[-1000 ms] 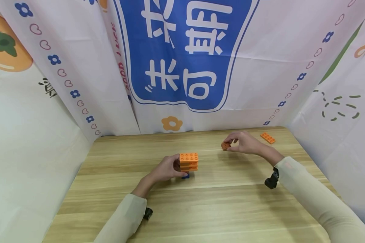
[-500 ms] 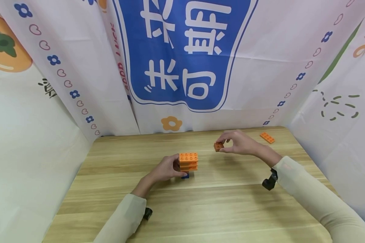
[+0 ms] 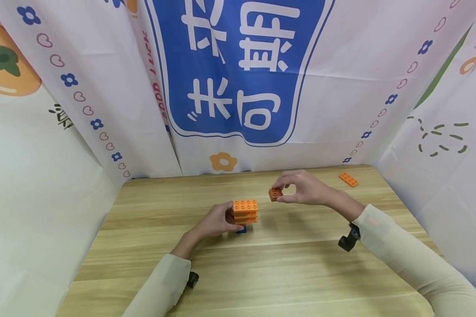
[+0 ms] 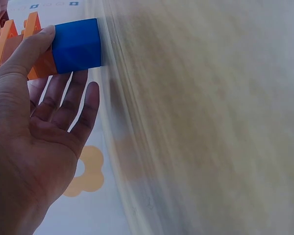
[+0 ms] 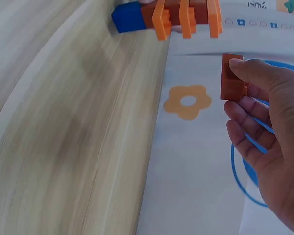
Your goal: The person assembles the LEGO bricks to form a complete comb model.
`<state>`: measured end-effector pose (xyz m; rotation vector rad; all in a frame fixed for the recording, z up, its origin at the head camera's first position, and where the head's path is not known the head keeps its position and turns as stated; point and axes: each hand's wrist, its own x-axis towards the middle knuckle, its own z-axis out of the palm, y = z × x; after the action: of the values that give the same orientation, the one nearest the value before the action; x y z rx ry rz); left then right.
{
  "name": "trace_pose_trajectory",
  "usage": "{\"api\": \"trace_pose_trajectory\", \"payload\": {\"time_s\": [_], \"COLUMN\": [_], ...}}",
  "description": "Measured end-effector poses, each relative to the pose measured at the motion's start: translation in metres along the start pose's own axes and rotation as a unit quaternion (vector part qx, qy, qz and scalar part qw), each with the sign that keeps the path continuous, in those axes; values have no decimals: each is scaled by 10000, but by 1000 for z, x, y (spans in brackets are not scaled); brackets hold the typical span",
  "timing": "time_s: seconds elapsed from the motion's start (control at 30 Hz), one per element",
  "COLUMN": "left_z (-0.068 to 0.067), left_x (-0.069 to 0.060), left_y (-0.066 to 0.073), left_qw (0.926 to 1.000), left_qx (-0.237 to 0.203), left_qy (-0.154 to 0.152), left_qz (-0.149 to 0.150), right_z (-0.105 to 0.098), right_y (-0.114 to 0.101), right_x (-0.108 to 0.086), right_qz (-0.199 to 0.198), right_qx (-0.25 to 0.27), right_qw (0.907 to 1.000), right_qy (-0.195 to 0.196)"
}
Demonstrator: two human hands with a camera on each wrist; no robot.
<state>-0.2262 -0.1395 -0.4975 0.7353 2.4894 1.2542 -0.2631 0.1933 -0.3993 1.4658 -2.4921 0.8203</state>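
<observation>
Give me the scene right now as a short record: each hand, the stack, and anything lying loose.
Left hand: grips the stack, thumb on the near side
Right hand: pinches a brown block
Brown block: raised off the table, right of the stack, not touching it
Stack: upright, blue block at the bottom, studded top plate in orange
Loose: one orange plate, on the table near its far right corner
</observation>
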Motion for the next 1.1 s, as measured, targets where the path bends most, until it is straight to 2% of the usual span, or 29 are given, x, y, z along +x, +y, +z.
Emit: {"api": "trace_pose_trajectory", "payload": {"time_s": [0.2, 0.53, 0.83, 1.1], "left_z": [0, -1, 0, 0], "left_x": [0, 1, 2, 2], "left_y": [0, -1, -2, -2], "left_qw": [10000, 9999, 10000, 9997], "left_qx": [-2, -52, 47, 20], "left_qy": [3, -12, 34, 23], "left_qz": [-36, 120, 66, 231], "right_z": [2, 7, 15, 23], "right_y": [-12, -28, -36, -42], "right_x": [7, 16, 26, 37], "right_qz": [-159, -321, -577, -509], "right_qx": [117, 163, 167, 148], "right_qw": [9998, 9993, 9979, 9983], "right_qy": [71, 98, 257, 220]}}
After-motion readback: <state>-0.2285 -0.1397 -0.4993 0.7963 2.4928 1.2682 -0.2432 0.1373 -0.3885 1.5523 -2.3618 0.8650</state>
